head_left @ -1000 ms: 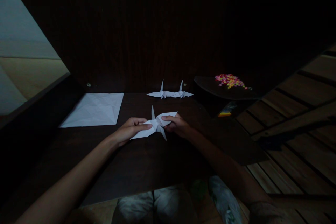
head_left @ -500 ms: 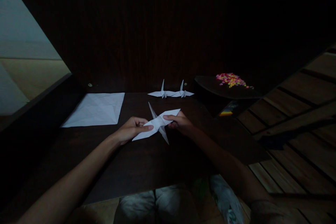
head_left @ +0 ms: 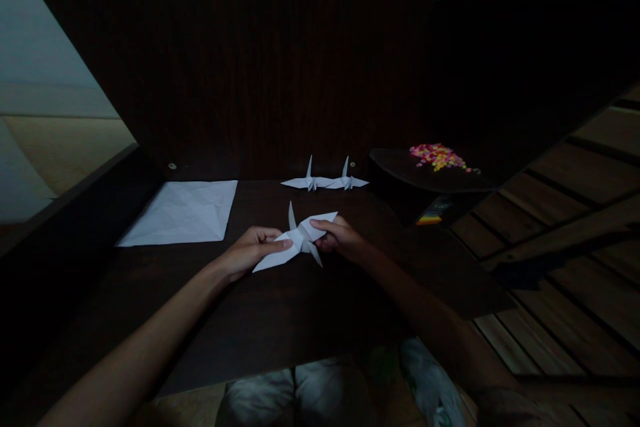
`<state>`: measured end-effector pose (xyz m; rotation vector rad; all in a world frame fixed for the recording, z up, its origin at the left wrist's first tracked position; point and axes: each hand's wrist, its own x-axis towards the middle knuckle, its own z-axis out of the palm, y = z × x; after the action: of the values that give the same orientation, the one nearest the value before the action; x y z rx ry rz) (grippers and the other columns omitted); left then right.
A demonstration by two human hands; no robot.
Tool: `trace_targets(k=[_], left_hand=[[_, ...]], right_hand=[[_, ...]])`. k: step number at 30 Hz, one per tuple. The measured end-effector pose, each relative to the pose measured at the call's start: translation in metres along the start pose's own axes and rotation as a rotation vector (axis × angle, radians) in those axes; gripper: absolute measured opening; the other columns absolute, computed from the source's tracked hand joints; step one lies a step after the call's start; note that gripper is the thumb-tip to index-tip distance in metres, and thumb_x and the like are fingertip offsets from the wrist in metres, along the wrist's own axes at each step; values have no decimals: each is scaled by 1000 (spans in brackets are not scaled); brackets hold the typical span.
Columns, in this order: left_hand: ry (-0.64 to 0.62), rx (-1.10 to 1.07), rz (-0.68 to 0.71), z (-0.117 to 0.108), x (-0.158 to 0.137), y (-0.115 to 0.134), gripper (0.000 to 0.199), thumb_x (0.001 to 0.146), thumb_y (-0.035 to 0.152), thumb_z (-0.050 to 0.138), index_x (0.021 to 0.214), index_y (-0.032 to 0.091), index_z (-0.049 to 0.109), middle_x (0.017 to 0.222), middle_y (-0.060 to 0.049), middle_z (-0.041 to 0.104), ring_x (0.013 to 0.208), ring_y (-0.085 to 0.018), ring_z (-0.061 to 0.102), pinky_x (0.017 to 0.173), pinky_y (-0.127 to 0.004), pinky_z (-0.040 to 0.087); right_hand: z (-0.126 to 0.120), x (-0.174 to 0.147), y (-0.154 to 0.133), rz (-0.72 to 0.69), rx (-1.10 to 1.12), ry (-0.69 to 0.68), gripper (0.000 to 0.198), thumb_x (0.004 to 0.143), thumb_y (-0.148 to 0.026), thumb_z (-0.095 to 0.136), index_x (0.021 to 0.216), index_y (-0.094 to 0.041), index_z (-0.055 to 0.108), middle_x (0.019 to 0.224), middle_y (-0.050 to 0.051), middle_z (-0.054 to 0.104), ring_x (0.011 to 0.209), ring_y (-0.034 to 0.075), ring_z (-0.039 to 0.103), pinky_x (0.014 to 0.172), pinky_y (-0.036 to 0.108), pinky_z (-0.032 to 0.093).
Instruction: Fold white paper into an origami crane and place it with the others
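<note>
A white origami crane [head_left: 301, 238] is held just above the dark table, its wings spread left and right and two narrow points sticking out far and near. My left hand [head_left: 255, 248] pinches the left wing, thumb on top and fingers underneath. The right wing is gripped by my right hand [head_left: 339, 236] in the same way, with the thumb flat on the paper. Beyond them, two finished-looking white paper cranes [head_left: 325, 183] stand side by side at the back of the table, wings touching or overlapping.
White creased paper sheets [head_left: 183, 213] lie at the left, beside a low dark side board [head_left: 70, 193]. On a raised corner shelf [head_left: 395, 163] at the right sits a heap of small pink and yellow pieces [head_left: 440, 156]. A tall dark panel [head_left: 250, 60] closes off the back.
The crane's two narrow points have swung; the far one stands more upright and the near one looks shorter. The middle of the body bulges more. Both hands keep their grip.
</note>
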<state>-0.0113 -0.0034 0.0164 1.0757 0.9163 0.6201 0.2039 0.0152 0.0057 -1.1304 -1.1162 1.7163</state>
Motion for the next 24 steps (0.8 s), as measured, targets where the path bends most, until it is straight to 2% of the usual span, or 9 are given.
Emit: trace_targets(k=[3, 5, 7, 10, 12, 15, 20, 24], left_hand=[[83, -54, 33, 2, 0, 1, 26, 66, 35, 79, 78, 13, 70, 69, -2, 69, 57, -12, 60, 52, -19, 43], [151, -102, 50, 2, 1, 3, 29, 65, 35, 79, 84, 14, 71, 73, -3, 71, 60, -13, 62, 54, -20, 45], [212, -138, 72, 2, 3, 3, 33, 65, 36, 80, 88, 14, 71, 76, -4, 72, 64, -14, 64, 56, -22, 47], [293, -136, 118, 1, 4, 2, 35, 63, 37, 81, 86, 14, 71, 75, -4, 72, 63, -14, 63, 56, -22, 47], [328, -108, 149, 3, 4, 2, 37, 61, 39, 81, 86, 14, 71, 75, -4, 72, 62, -15, 63, 56, -23, 47], [335, -60, 192, 7, 2, 2, 38, 62, 42, 80, 86, 14, 72, 78, -5, 72, 66, -17, 64, 59, -25, 47], [286, 35, 174, 11, 0, 2, 37, 65, 43, 77, 88, 15, 72, 78, -4, 72, 65, -16, 62, 58, -24, 45], [281, 274, 199, 4, 2, 1, 33, 73, 46, 68, 80, 14, 73, 72, -3, 69, 65, -16, 60, 60, -25, 44]], right_hand=[[-4, 4, 1, 62, -76, 28, 45, 67, -57, 65, 60, -14, 58, 43, 0, 54, 33, 8, 44, 30, 18, 28], [-6, 5, 1, 25, -149, 106, 51, 70, -63, 59, 55, -15, 55, 42, 1, 52, 33, 7, 43, 31, 18, 27], [-7, 4, 0, -121, -200, 168, 50, 73, -63, 57, 59, -15, 56, 46, -1, 53, 34, 6, 42, 33, 18, 26], [-4, -4, -2, -396, -273, 151, 41, 76, -57, 58, 75, -16, 61, 60, -1, 55, 42, 6, 43, 37, 19, 28], [0, -9, -2, -497, -366, 162, 34, 74, -49, 64, 85, -17, 63, 69, 0, 57, 50, 7, 45, 43, 20, 34], [5, -14, 0, -636, -538, 233, 29, 72, -42, 69, 89, -19, 65, 80, 1, 58, 56, 8, 45, 49, 21, 36], [8, -17, 5, -807, -676, 304, 18, 79, -36, 65, 87, -20, 70, 80, 3, 59, 59, 11, 47, 55, 26, 40], [3, -16, 6, -876, -762, 300, 17, 83, -34, 62, 85, -21, 72, 81, 6, 63, 67, 15, 55, 62, 29, 44]])
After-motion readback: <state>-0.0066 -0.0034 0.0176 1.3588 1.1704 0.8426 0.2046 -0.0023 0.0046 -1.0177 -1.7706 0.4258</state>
